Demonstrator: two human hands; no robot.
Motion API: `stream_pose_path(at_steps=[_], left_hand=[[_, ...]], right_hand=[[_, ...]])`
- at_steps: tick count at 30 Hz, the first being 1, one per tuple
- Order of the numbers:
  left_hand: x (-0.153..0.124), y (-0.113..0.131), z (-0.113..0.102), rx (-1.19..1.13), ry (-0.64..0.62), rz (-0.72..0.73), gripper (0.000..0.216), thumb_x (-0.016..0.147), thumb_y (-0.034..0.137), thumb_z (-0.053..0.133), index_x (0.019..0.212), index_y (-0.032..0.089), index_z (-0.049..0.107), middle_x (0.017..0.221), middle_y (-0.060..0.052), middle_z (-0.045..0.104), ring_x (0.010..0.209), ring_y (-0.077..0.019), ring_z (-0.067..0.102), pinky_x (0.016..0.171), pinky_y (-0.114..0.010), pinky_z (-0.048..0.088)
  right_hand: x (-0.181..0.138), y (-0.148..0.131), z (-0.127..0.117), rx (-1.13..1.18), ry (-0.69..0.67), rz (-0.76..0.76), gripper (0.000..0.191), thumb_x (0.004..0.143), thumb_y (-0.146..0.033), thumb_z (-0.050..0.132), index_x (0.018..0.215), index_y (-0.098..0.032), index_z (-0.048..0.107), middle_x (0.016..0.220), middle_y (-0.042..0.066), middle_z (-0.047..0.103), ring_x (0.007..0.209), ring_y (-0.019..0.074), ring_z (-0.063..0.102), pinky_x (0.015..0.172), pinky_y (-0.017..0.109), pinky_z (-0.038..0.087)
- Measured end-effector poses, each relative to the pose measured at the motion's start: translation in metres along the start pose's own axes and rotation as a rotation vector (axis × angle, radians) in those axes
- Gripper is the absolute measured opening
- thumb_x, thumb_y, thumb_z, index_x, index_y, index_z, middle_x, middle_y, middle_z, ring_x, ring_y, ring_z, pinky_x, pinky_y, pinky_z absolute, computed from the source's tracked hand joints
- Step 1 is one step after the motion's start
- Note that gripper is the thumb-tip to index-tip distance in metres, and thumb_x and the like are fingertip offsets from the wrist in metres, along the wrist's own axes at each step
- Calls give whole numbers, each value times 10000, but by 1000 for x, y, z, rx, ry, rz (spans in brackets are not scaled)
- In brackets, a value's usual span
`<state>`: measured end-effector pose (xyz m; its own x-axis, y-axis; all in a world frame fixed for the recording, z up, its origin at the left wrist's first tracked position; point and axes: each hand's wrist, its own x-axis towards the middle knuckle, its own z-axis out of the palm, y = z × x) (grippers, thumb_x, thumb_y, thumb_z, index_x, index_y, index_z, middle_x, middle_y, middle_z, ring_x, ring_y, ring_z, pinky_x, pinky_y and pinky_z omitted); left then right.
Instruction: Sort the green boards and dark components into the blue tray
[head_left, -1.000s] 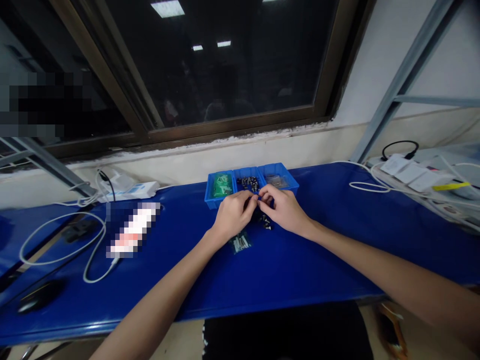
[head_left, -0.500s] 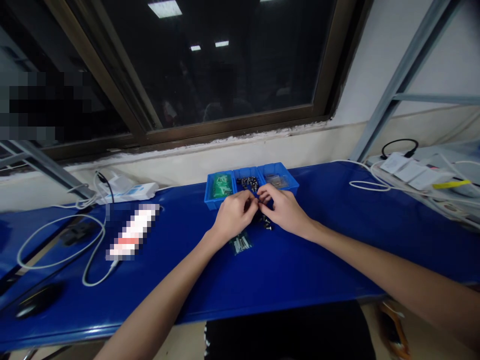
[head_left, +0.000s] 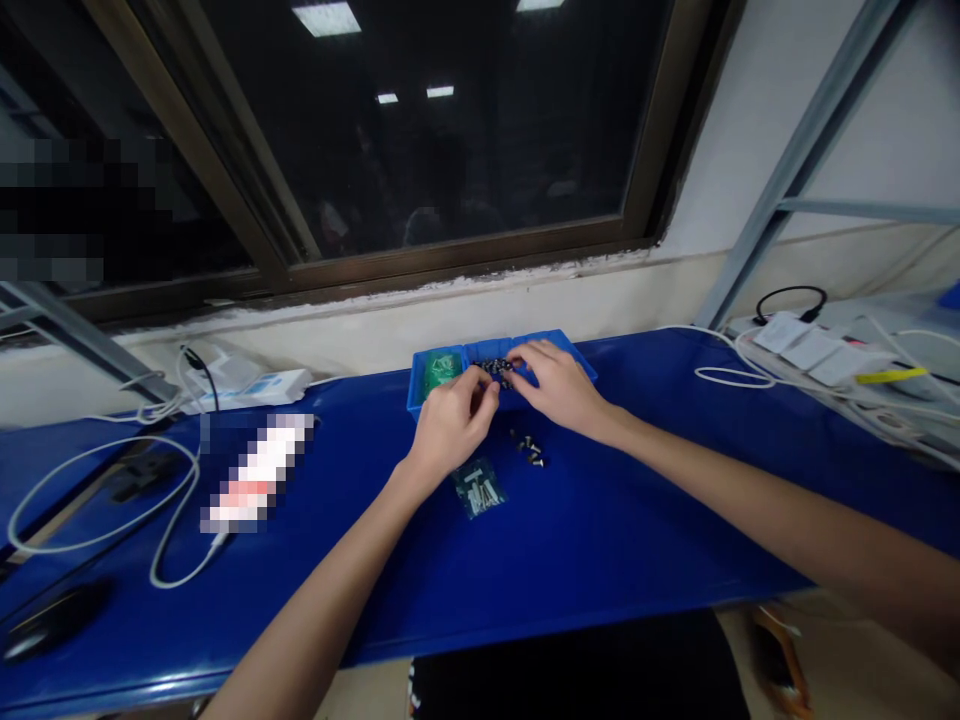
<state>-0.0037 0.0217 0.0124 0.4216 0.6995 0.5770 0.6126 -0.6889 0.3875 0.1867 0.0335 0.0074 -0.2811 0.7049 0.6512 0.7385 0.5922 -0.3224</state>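
Observation:
My left hand (head_left: 454, 420) hangs just in front of a blue parts bin (head_left: 421, 385), its fingers bunched; anything small in them is hidden. My right hand (head_left: 559, 385) rests its fingertips by the bin's middle compartment, near a heap of dark screws (head_left: 495, 372). A green circuit board (head_left: 442, 372) lies in the left compartment. The right compartment is hidden behind my right hand. Loose small screws (head_left: 527, 448) lie on the blue tabletop (head_left: 637, 520) below my right wrist. A clear bag of long screws (head_left: 478, 488) lies near my left wrist.
At the left of the table lie a pixelated object (head_left: 255, 470), a white cable (head_left: 97, 520) and a black mouse (head_left: 52, 620). A white device (head_left: 247, 385) stands at the back left. Papers and cables (head_left: 810, 350) sit at the right, below a dark window.
My hands have parted from their fingertip contact. My right hand has moved back and up over the bin, and my left has shifted left. The view has tilted slightly.

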Motion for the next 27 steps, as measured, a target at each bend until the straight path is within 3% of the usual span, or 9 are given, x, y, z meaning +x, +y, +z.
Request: stream_pose_path(at_steps=[2, 5, 8, 13, 20, 27], left_hand=[[1, -3, -3, 14, 7, -10, 132, 952, 250, 458, 890, 180, 550, 645, 20, 549, 596, -121, 520, 570, -243, 378], [2, -5, -7, 28, 2, -16, 92, 931, 226, 476, 896, 182, 549, 650, 19, 559, 608, -123, 529, 599, -251, 403], [2, -5, -9, 47, -17, -7, 86, 925, 223, 477, 916, 182, 552, 652, 17, 566, 606, -123, 531, 591, -251, 404], [1, -2, -9, 74, -116, 57, 121, 914, 208, 450, 948, 176, 562, 698, -5, 597, 587, -123, 536, 563, -253, 400], [-2, 0, -5, 135, -359, 163, 112, 884, 178, 458, 870, 191, 568, 704, -15, 617, 541, -128, 519, 519, -269, 359], [-5, -4, 3, 209, -419, 137, 86, 832, 161, 517, 766, 191, 563, 651, -20, 598, 529, -149, 552, 479, -268, 345]], right_hand=[[8, 2, -3, -31, 11, -2, 147, 917, -229, 535, 1027, -171, 614, 1034, 103, 659, 990, 244, 584, 863, 379, 451], [0, -2, -10, 63, -10, -4, 147, 939, -213, 490, 985, -178, 625, 945, 66, 658, 840, 192, 601, 798, 333, 458], [-22, -6, -11, 103, -155, 4, 151, 940, -215, 492, 908, -189, 638, 818, 30, 642, 741, 165, 588, 719, 304, 444], [-41, -2, 1, 116, -352, -7, 202, 899, -123, 513, 982, -207, 677, 941, 60, 657, 849, 187, 599, 766, 324, 457], [-41, 5, 6, 148, -465, -47, 343, 892, -47, 460, 996, -232, 730, 991, 71, 638, 904, 192, 608, 812, 338, 477], [-41, 7, 9, 154, -460, -24, 242, 936, -142, 512, 961, -225, 737, 971, 65, 632, 898, 186, 608, 821, 326, 468]])
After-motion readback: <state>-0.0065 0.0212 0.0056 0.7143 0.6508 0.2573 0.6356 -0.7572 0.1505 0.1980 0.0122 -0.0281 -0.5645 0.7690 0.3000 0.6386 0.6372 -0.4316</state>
